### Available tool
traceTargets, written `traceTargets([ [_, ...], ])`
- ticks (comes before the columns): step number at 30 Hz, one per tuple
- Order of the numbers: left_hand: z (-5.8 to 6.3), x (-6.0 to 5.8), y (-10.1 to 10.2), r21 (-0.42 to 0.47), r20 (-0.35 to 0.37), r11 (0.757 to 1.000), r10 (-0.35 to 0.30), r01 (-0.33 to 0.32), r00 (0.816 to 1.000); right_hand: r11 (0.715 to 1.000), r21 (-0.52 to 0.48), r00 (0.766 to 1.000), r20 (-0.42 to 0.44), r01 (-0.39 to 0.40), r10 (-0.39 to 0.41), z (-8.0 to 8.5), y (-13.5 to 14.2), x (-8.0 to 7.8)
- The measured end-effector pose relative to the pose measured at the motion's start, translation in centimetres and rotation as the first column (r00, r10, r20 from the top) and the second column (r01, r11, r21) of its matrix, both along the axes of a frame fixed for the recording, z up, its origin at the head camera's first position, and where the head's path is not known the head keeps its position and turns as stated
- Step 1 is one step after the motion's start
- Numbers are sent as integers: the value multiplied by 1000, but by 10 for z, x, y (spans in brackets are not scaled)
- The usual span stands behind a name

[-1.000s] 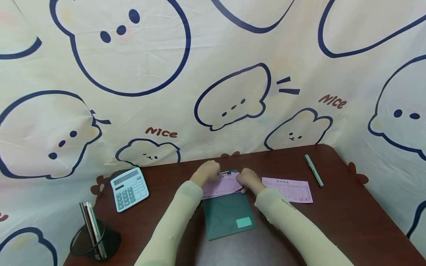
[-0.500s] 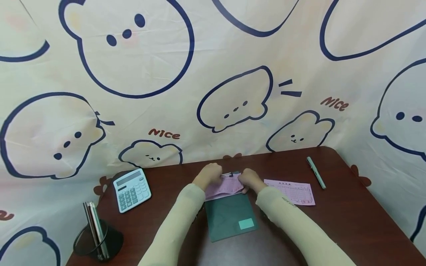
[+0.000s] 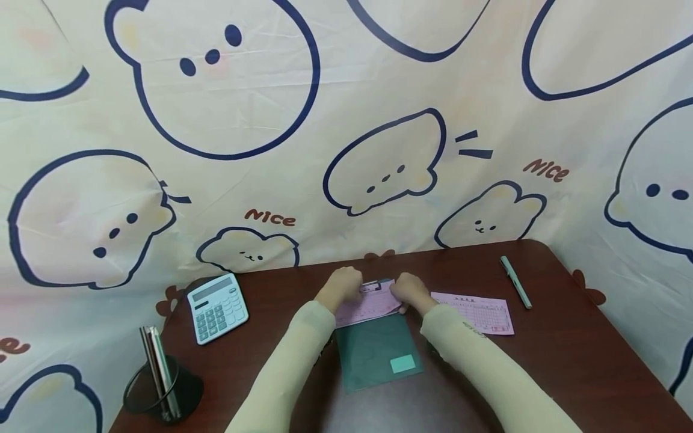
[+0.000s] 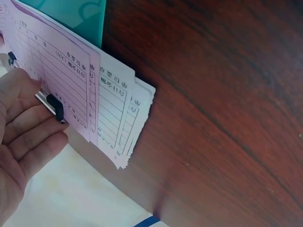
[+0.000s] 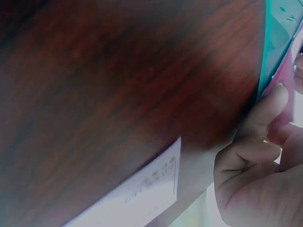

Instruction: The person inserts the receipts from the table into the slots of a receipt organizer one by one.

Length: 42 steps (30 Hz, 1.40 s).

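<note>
A dark green clipboard [image 3: 376, 355] with a light teal label lies on the table, its metal clip [image 3: 372, 286] at the far edge. Several pink and white printed forms [image 3: 365, 307] lie fanned over its upper part. My left hand [image 3: 343, 288] pinches the forms beside the clip; in the left wrist view its thumb is on the top sheet and its fingertips are by the clip's black end [image 4: 56, 108]. With curled fingers and thumb, my right hand [image 3: 412, 293] pinches the right edge of the pink forms. Part of the clip is hidden.
One loose pink form [image 3: 479, 313] lies to the right of the clipboard, partly under the right sleeve's line of sight. Beyond it is a pale green pen [image 3: 515, 282]. A calculator [image 3: 218, 308] and a black mesh pen holder [image 3: 181, 394] stand at left.
The top pink form, buckled half a second ago, now lies flatter beneath the clip. Both hands stay at its two sides. The head view has shifted slightly.
</note>
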<state>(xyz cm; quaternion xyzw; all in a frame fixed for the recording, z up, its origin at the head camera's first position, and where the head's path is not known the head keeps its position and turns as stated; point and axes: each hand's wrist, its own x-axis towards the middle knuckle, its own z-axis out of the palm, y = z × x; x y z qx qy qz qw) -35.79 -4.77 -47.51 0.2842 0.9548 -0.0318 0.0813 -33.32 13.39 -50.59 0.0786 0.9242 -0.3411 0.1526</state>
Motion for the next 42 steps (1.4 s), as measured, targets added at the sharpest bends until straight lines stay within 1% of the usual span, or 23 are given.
traceTargets([
  [4,-1,1,-1,-5,4,1000,2,-2,1000,1000,6,1000,-17,-7,7,12,12,3],
  [6,0,0,-1,-7,2,1000,-8,8,1000,1000,6,999,-35,-1,1,22,23,7],
  [11,-1,-1,-3,-15,-6,999,-32,32,999,998,57,997,-73,12,-8,43,56,12],
  [16,-1,1,-8,-3,4,1000,-17,17,1000,996,90,996,-90,23,-14,56,84,15],
  [20,-1,1,-9,3,6,1000,-26,26,1000,991,136,996,-83,1,11,59,105,20],
  [23,-1,1,-8,-5,-5,999,-39,39,999,987,156,997,-61,-47,57,58,119,26],
  [25,-1,1,-8,-2,1,999,-36,36,999,981,175,995,-36,-82,89,58,126,30],
  [27,-2,1,-8,-6,-2,999,-36,36,999,966,221,991,0,-131,135,59,133,34],
  [29,-3,1,-8,-4,1,999,-33,33,999,946,274,985,58,-171,161,61,140,38],
  [32,-4,3,-7,4,-4,999,-35,35,999,917,353,979,147,-184,140,62,150,46],
  [33,-4,4,-7,13,-1,999,-31,31,1000,910,372,977,174,-183,125,62,153,48],
  [35,-3,6,-6,32,6,999,-20,20,1000,903,398,976,202,-162,86,61,158,53],
  [36,-2,7,-6,42,12,999,-12,12,1000,901,407,976,207,-152,71,61,160,55],
  [38,-2,8,-7,56,22,998,2,-3,1000,896,417,977,203,-152,71,57,160,57],
  [42,-1,7,-7,57,27,998,5,-7,1000,890,433,982,171,-143,75,50,161,58],
])
